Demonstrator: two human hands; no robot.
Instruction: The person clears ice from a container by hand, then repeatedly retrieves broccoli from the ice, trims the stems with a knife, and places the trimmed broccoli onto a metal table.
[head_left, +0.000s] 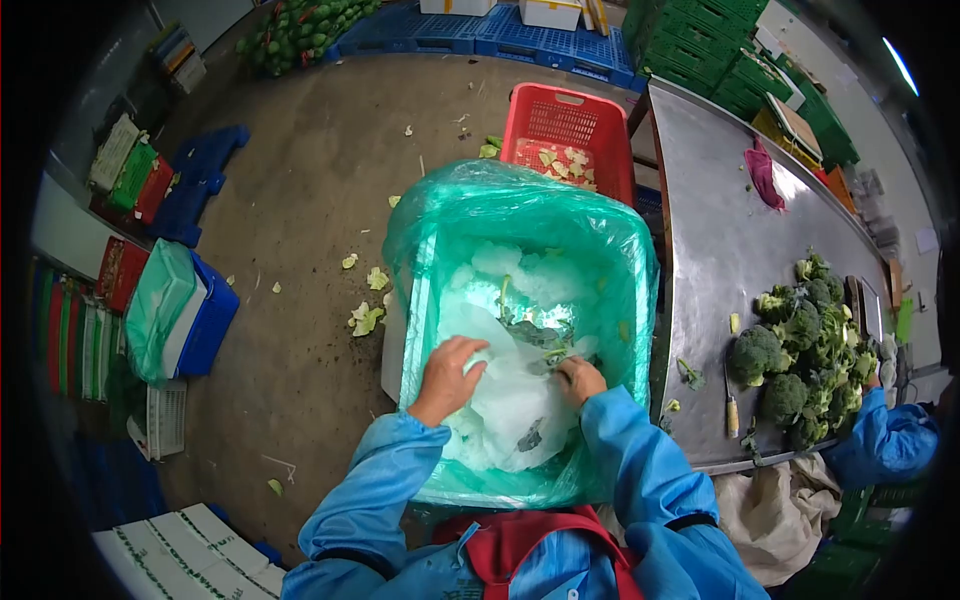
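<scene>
A bin lined with green plastic film [640, 330] stands right before me. Crushed ice [500, 262] lies inside it, with some green leaves and stems [545, 335] showing in the middle. A thin white sheet [510, 395], wet and partly see-through, lies over the near part. My left hand [450, 380] is at the sheet's left side, fingers bent, with a gap between thumb and fingertips. My right hand [580, 382] has its fingers closed at the sheet's right edge, near a green stem.
A red crate [622, 140] with leaf scraps stands beyond the bin. On the metal table [715, 290] at right lie a broccoli pile [805, 335], a knife [732, 415] and a pink cloth [765, 178]. Another person's blue sleeve [885, 440] shows at far right. Leaf scraps [365, 318] litter the floor.
</scene>
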